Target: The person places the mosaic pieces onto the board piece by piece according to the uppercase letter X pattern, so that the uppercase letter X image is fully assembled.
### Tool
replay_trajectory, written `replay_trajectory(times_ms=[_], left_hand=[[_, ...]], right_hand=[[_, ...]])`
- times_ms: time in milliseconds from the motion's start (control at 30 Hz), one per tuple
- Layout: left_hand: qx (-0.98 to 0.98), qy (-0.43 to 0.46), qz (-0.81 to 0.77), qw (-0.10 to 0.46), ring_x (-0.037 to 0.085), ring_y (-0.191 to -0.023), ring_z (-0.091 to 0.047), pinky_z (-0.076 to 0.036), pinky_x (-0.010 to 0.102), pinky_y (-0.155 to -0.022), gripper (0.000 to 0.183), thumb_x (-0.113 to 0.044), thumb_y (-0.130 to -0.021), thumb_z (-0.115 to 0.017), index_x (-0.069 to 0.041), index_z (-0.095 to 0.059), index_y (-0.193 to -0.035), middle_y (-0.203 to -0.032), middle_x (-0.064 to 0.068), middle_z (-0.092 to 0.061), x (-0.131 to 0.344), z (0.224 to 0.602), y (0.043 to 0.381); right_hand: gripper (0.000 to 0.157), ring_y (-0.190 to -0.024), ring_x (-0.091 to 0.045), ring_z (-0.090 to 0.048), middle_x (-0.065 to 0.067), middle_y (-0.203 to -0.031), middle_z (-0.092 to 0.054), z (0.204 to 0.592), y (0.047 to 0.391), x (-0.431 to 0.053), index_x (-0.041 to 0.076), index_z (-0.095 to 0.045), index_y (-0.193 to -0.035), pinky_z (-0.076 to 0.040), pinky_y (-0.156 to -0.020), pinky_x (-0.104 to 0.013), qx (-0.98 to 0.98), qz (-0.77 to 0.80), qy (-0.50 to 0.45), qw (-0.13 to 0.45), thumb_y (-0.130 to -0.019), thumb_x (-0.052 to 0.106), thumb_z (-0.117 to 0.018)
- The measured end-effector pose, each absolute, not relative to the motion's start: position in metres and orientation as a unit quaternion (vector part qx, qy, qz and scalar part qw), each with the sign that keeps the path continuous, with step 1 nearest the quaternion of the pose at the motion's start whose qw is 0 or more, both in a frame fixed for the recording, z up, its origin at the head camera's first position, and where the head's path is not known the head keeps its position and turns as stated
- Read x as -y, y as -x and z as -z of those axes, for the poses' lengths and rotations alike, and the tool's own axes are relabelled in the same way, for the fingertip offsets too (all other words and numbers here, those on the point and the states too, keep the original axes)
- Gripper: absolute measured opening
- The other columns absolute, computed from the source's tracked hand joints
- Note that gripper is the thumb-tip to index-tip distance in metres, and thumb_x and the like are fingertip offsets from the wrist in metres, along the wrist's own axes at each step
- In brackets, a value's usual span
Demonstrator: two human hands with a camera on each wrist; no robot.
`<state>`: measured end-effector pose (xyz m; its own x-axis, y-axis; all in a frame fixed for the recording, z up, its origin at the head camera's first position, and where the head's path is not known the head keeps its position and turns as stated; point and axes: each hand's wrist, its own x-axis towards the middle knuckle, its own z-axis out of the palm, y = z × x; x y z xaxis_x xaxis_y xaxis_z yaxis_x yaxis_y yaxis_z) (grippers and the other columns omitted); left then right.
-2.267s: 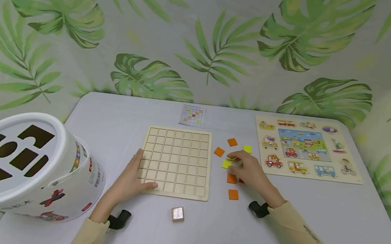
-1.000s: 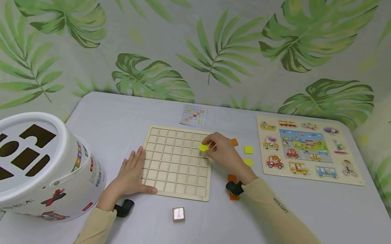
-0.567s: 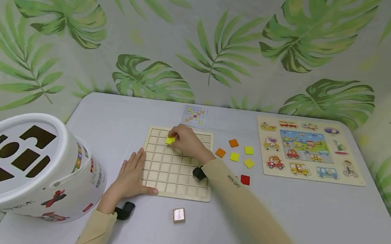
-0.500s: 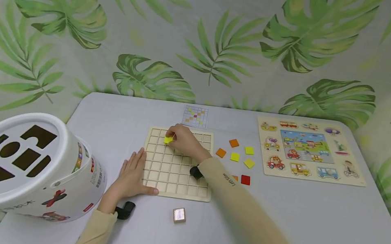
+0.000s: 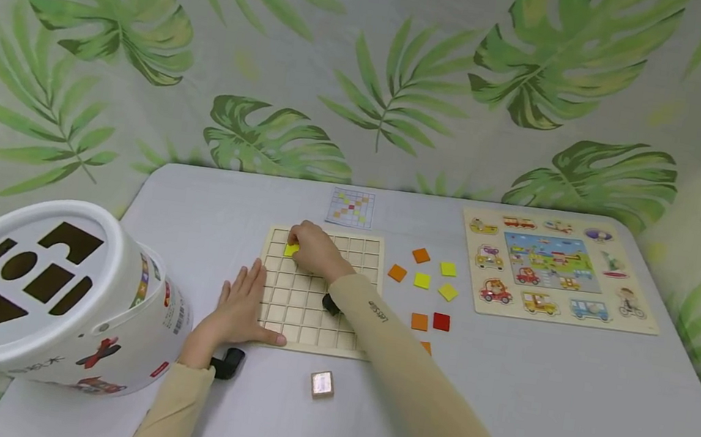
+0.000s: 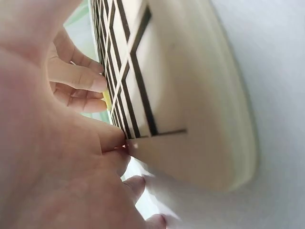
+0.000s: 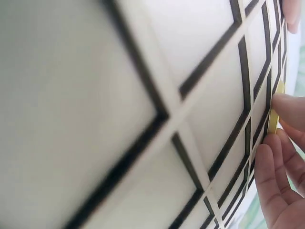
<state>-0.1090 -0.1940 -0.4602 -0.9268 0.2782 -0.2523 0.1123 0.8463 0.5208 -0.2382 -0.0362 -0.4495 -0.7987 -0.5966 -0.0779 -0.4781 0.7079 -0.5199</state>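
Observation:
A wooden grid board (image 5: 317, 317) lies in the middle of the table. My right hand (image 5: 316, 251) pinches a yellow square tile (image 5: 291, 250) at the board's upper left cells. In the right wrist view the thumb and fingers hold that yellow tile (image 7: 273, 121) at its edges, against the grid. My left hand (image 5: 239, 309) rests along the board's left edge, fingers straight, thumb on the lower rim. Right of the board lie yellow tiles (image 5: 422, 280), orange tiles (image 5: 397, 273) and a red tile (image 5: 441, 322). My right forearm covers part of the board's lower right.
A patterned grid card (image 5: 350, 208) lies behind the board. A small wooden cube (image 5: 322, 384) sits in front. The white bucket (image 5: 168, 342) with a shape-hole lid stands at left. A picture puzzle board (image 5: 546, 301) lies at the back right.
My right hand has picked up a yellow tile from the loose tiles and carried it left across the board to the upper left cells. My left hand has stayed at the board's left edge.

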Motion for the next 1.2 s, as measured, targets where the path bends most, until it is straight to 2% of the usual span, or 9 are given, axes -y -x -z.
replay_trajectory(times_ms=[233,400,533,667,800,900,1067,1200], left_hand=[[-0.945,-0.106,-0.262,0.163,0.043,-0.141,0.01,0.006,0.064,-0.107,0.134,-0.05,-0.064,-0.084,0.011,0.001,-0.148,-0.156,0.024,0.01,0.192,0.461,0.109],[-0.946,-0.105,-0.262,0.158,0.043,-0.141,0.009,0.005,0.064,-0.107,0.133,-0.05,-0.064,-0.084,0.01,0.0,-0.148,-0.156,0.023,0.009,0.192,0.462,0.107],[-0.949,-0.103,-0.258,0.15,0.043,-0.141,0.007,0.004,0.064,-0.107,0.133,-0.05,-0.063,-0.085,0.011,-0.002,-0.148,-0.157,0.024,0.007,0.192,0.464,0.107],[-0.951,-0.098,-0.254,0.145,0.042,-0.142,0.007,0.005,0.062,-0.108,0.134,-0.05,-0.062,-0.085,0.01,-0.002,-0.149,-0.157,0.023,0.006,0.193,0.466,0.107],[-0.95,-0.098,-0.259,0.143,0.042,-0.142,0.008,0.006,0.062,-0.108,0.134,-0.05,-0.062,-0.086,0.009,-0.002,-0.149,-0.157,0.023,0.007,0.194,0.466,0.107],[-0.95,-0.1,-0.261,0.142,0.042,-0.142,0.008,0.006,0.062,-0.108,0.134,-0.05,-0.062,-0.085,0.009,-0.002,-0.149,-0.157,0.023,0.007,0.193,0.466,0.107],[-0.95,-0.101,-0.259,0.142,0.042,-0.141,0.008,0.006,0.063,-0.107,0.133,-0.05,-0.063,-0.085,0.01,-0.002,-0.149,-0.156,0.024,0.007,0.193,0.467,0.107],[-0.95,-0.103,-0.259,0.142,0.043,-0.141,0.008,0.005,0.063,-0.107,0.133,-0.049,-0.063,-0.085,0.011,-0.003,-0.148,-0.156,0.024,0.006,0.193,0.466,0.106]], right_hand=[[0.024,-0.091,-0.018,-0.053,-0.007,-0.1,-0.058,0.448,0.239,0.036,0.003,-0.065,-0.108,-0.046,-0.083,-0.027,-0.918,0.233,0.299,0.114,-0.084,-0.003,-0.062],[0.024,-0.088,-0.018,-0.052,-0.007,-0.097,-0.057,0.44,0.235,0.022,0.001,-0.064,-0.109,-0.046,-0.079,-0.026,-0.903,0.287,0.296,0.118,-0.086,-0.004,-0.059],[0.021,-0.09,-0.021,-0.055,-0.012,-0.102,-0.061,0.428,0.233,-0.009,-0.003,-0.064,-0.11,-0.047,-0.079,-0.029,-0.881,0.36,0.282,0.118,-0.089,-0.001,-0.061],[0.021,-0.091,-0.023,-0.058,-0.014,-0.106,-0.063,0.424,0.232,-0.054,-0.005,-0.065,-0.108,-0.049,-0.08,-0.032,-0.868,0.411,0.265,0.089,-0.088,0.0,-0.064],[0.021,-0.091,-0.025,-0.058,-0.016,-0.106,-0.063,0.424,0.224,-0.099,-0.005,-0.065,-0.108,-0.049,-0.082,-0.036,-0.878,0.417,0.226,0.066,-0.087,-0.001,-0.064],[0.02,-0.09,-0.026,-0.056,-0.016,-0.103,-0.063,0.429,0.217,-0.125,-0.005,-0.065,-0.106,-0.049,-0.082,-0.038,-0.9,0.385,0.189,0.077,-0.087,-0.001,-0.064],[0.02,-0.089,-0.026,-0.054,-0.012,-0.097,-0.061,0.445,0.212,-0.144,-0.003,-0.066,-0.102,-0.047,-0.082,-0.038,-0.923,0.323,0.179,0.108,-0.082,-0.001,-0.069],[0.018,-0.082,-0.024,-0.052,-0.009,-0.092,-0.058,0.452,0.212,-0.145,0.0,-0.064,-0.098,-0.046,-0.076,-0.035,-0.927,0.304,0.19,0.111,-0.081,0.0,-0.069]])
